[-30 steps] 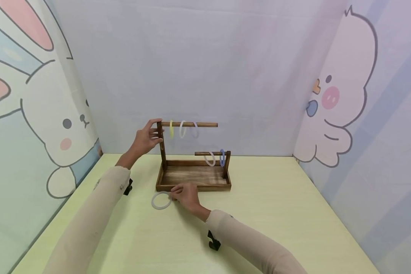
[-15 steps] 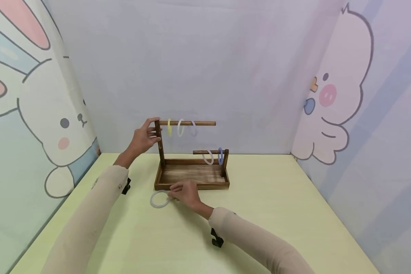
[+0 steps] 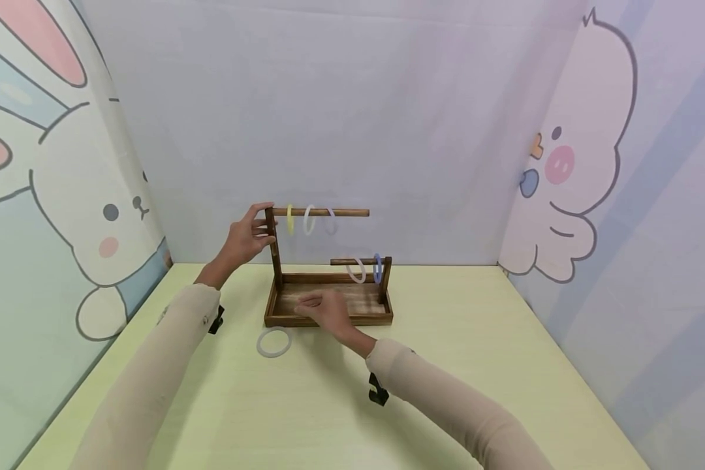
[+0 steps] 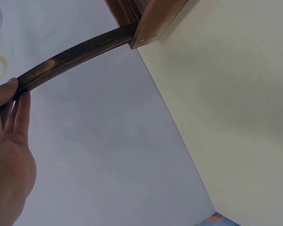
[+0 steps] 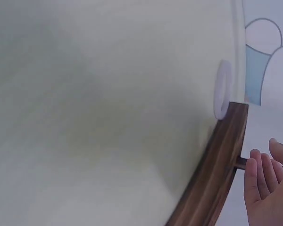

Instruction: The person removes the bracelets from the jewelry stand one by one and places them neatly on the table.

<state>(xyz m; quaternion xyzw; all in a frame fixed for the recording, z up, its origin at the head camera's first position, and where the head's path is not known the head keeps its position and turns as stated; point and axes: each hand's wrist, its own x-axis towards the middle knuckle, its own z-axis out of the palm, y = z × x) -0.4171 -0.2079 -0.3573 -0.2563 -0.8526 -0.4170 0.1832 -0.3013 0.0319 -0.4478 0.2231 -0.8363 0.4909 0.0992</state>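
A dark wooden ring stand [image 3: 329, 320] has a tray base, a tall post with a long bar, and a short post with a shorter bar. My left hand [image 3: 245, 236] grips the tall post [image 4: 75, 56] near its top, thumb and fingers on either side in the left wrist view. My right hand [image 3: 328, 312] hovers over the tray's front edge, fingers loosely bent; the right wrist view shows this hand [image 5: 269, 188] holding nothing. A pale grey-white ring [image 3: 273, 342] lies flat on the table in front of the tray's left corner, apart from the hand.
On the long bar hang a yellow ring [image 3: 290, 220], a white ring [image 3: 309, 220] and a pale purple ring [image 3: 331, 222]. The short bar carries a pale pinkish ring [image 3: 358, 270] and a blue ring [image 3: 378, 268]. Printed cloth walls [image 3: 352, 130] enclose the pale yellow table [image 3: 446, 339].
My right hand has let go of the pale ring and risen away, up and slightly right, over the tray edge. The ring stays on the table. My left hand keeps its grip.
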